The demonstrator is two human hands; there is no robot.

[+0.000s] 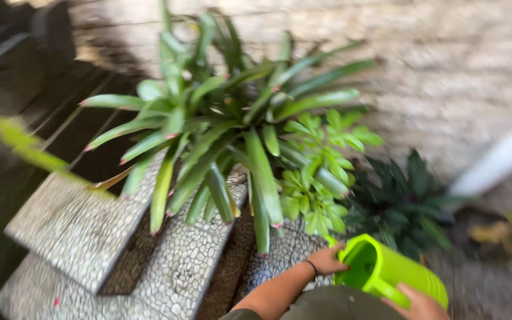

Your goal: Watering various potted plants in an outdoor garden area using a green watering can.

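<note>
Both hands' grip holds green watering can (386, 274), inside unclear.

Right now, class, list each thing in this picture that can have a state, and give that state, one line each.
Green watering can: tilted, held in both hands.
Left hand: gripping the can's rim.
Right hand: on the can's handle.
Spiky green plant: leaves spread, drooping over the pebbled stone steps.
Dark-leaved plant: upright.

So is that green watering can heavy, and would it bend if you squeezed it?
The watering can looks like stiff plastic, so it would probably keep its shape. Both hands hold it, left at the rim, right near the handle, hinting at some weight; whether there is water inside is hidden.
</note>
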